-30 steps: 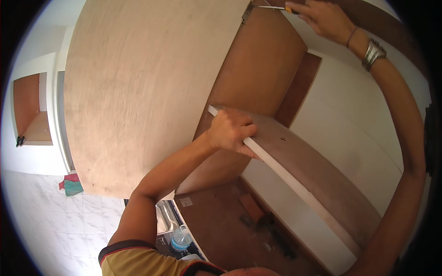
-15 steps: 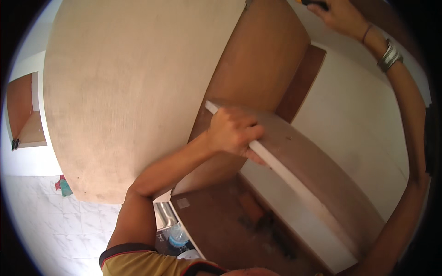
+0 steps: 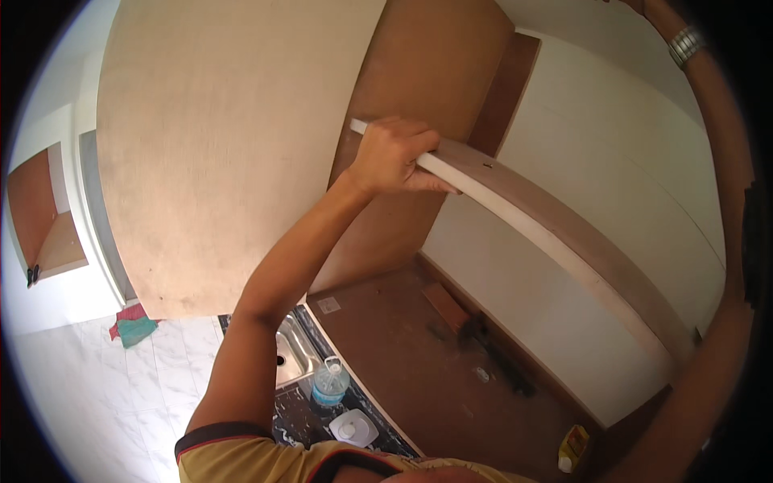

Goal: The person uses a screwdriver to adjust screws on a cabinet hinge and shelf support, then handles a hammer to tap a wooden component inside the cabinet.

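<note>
Worker's left hand (image 3: 400,157) pinches white-edged brown wooden shelf (image 3: 568,224); bracing seems underway, next move likely needing steady grip. Right hand (image 3: 632,3) mostly cropped, fingers unreadable.

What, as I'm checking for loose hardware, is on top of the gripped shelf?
A small dark piece shows on the shelf; whether it's loose isn't clear. The left hand and right arm cover parts.

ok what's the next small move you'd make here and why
Probably steady the shelf with the left hand: it grips the pale front edge near the left end, while the right forearm reaches up toward the picture's top.
</note>
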Action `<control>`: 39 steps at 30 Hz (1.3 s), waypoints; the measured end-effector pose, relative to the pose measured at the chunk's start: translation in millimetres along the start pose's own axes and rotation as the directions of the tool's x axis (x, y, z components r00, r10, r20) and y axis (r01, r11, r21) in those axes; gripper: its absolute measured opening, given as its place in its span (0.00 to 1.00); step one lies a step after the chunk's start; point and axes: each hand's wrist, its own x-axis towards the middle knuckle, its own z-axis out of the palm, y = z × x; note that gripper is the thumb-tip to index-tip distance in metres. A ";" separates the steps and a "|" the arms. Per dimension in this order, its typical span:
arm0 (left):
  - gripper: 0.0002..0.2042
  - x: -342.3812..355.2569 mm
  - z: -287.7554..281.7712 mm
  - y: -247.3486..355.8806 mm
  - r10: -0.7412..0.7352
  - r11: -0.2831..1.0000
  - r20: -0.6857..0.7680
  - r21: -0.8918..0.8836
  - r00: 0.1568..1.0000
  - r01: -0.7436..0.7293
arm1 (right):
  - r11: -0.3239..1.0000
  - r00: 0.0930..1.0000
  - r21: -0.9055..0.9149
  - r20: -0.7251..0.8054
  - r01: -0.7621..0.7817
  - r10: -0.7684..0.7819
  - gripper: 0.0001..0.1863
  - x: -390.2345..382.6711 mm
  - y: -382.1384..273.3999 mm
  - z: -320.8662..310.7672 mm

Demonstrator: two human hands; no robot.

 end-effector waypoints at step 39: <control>0.11 95.2 -147.4 -4.2 -0.510 0.821 0.153 -0.208 0.847 0.532 | 0.844 0.881 -0.505 -0.298 0.181 -0.367 0.11 -135.4 14.7 25.8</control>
